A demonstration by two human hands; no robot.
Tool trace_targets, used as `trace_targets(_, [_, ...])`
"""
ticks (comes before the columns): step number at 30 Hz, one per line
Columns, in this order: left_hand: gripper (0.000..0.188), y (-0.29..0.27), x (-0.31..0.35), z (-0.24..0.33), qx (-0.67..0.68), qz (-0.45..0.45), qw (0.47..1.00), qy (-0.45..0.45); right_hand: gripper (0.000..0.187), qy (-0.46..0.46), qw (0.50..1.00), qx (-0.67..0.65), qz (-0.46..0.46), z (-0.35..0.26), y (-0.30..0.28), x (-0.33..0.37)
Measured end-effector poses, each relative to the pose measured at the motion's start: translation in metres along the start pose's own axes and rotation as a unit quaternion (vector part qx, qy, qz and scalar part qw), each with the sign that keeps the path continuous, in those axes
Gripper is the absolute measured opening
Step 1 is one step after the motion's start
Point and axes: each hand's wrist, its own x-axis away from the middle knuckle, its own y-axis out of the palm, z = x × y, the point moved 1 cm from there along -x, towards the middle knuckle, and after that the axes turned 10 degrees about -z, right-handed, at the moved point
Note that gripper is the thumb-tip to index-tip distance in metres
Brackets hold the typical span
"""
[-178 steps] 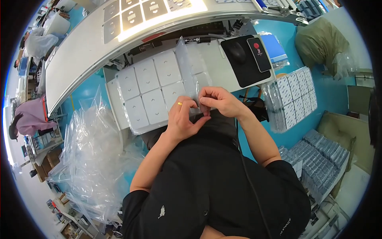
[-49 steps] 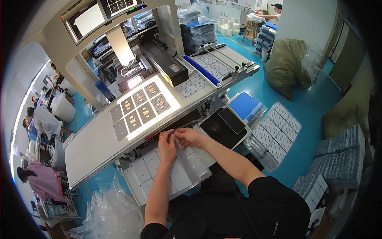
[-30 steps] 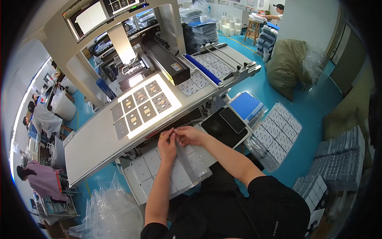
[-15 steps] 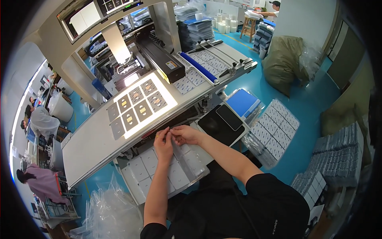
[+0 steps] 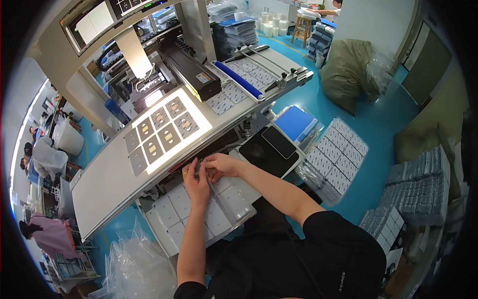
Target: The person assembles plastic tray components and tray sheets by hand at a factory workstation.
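Close together, both my hands are over the near edge of the machine's long white table. My left hand has its fingers bunched in a pinch, and my right hand meets it with thumb and fingers closed. What sits between the fingertips is too small to make out. A clear plastic strip runs from just below the fingers across a sheet of white square cards, each with a small dark mark. These cards lie in clear plastic on a lower shelf in front of me.
Dark printed cards lie on the lit part of the white table. Right of my hands are a black pad with a phone, a blue sheet and patterned card sheets. Crumpled clear plastic is at lower left.
The whole view has shifted slightly, so the scene sits a little further left. My hands stay pinched together at the same place by the table edge.
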Motion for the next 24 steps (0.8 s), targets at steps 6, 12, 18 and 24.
trace_targets(6, [0.054,-0.019,0.027,0.008,-0.03,-0.021,0.999,-0.03,0.023,0.017,0.996,0.08,-0.019,-0.008,0.017,0.002])
trace_targets(12, [0.066,-0.033,0.042,0.008,0.008,-0.049,0.997,-0.055,0.027,0.054,0.978,0.178,-0.091,-0.014,0.031,0.004])
trace_targets(18, [0.072,-0.033,0.039,0.017,0.201,-0.085,0.965,-0.147,0.027,0.046,0.98,0.149,-0.121,-0.005,0.016,0.002])
trace_targets(24, [0.072,-0.039,0.045,0.011,0.235,-0.103,0.955,-0.148,0.026,0.039,0.987,0.113,-0.11,0.007,0.018,-0.004])
